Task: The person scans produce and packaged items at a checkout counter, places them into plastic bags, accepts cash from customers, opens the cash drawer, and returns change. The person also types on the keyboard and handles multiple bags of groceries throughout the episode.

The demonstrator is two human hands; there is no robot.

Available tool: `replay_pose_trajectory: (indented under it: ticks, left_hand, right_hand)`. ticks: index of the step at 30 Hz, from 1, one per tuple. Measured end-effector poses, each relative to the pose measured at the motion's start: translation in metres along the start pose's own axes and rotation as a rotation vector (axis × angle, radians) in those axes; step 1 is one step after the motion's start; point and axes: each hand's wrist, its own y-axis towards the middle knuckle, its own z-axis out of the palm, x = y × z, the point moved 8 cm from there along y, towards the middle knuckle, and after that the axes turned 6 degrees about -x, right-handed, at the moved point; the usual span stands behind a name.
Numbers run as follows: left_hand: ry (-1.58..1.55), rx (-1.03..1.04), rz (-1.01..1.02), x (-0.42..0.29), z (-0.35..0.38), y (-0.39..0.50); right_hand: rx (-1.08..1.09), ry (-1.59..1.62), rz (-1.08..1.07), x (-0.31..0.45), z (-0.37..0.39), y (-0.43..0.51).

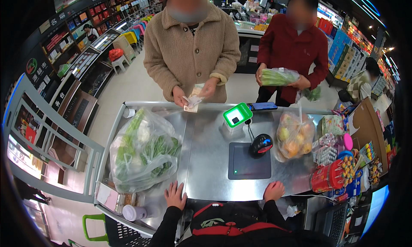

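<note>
My left hand (175, 195) rests palm down, fingers apart, on the front edge of the steel checkout counter (206, 163), holding nothing. Just beyond it lies a clear plastic bag of leafy green vegetables (145, 150). My right hand (274, 191) lies on the same edge with its fingers curled; nothing shows in it. A black barcode scanner (261, 145) stands on a dark flat pad (249, 169) beyond that hand. Farther back is a green-and-white payment box (237, 115). A clear bag of fruit (295, 136) sits to the right. Across the counter, a person in a tan coat holds banknotes (193, 100).
A second person, in red, holds bagged green stalks (279, 77). A phone (262, 106) lies at the far edge. Candy and a red lollipop tub (327, 176) crowd the right end. A lidded cup (133, 212) stands front left, above a shopping basket (122, 231). A grey security gate (93, 169) flanks the left.
</note>
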Motion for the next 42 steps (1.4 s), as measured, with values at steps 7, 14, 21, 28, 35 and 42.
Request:
replay_pose_trajectory:
  ticks: [7,14,21,28,35,42]
  left_hand:
    - [-0.002,0.0,-0.006,-0.001,-0.002,0.0]
    - [0.0,0.005,-0.007,-0.001,-0.001,0.0]
    - [-0.006,0.009,-0.009,-0.001,-0.001,0.0]
    - [-0.002,0.012,-0.007,0.0,0.0,0.0]
    - [-0.007,0.006,-0.003,0.002,0.002,-0.001]
    - [-0.207,-0.265,0.101,-0.016,0.001,0.007]
  right_hand:
    - [0.014,-0.003,0.018,-0.002,0.001,-0.001]
    - [0.031,-0.022,0.016,-0.004,0.005,-0.002]
    - [0.014,-0.016,-0.003,-0.001,0.002,-0.001]
    - [0.03,-0.007,0.008,-0.002,0.003,-0.001]
    - [0.037,-0.017,0.015,-0.001,0.002,-0.001]
    - [0.062,-0.013,0.018,-0.003,0.004,0.0]
